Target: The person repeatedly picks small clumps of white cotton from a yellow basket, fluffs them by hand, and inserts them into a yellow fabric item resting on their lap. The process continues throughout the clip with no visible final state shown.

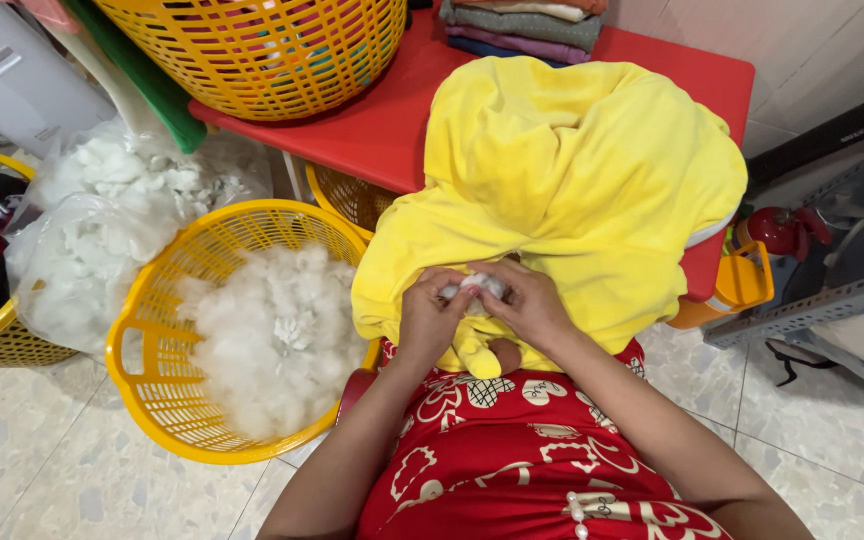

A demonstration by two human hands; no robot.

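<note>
Yellow plush cover (572, 180) draped over the near edge of the red table (372, 130), its lower hem hanging into the person's lap. Both hands meet at that hem: left hand (430, 318) and right hand (530, 305) each pinch the same small wad of white stuffing (474, 288), pressed against the cover's opening. Right hand sits slightly higher, neither clearly nearer. Yellow basket of loose stuffing (272, 330) stands just left of the cover, on the left hand's side
</note>
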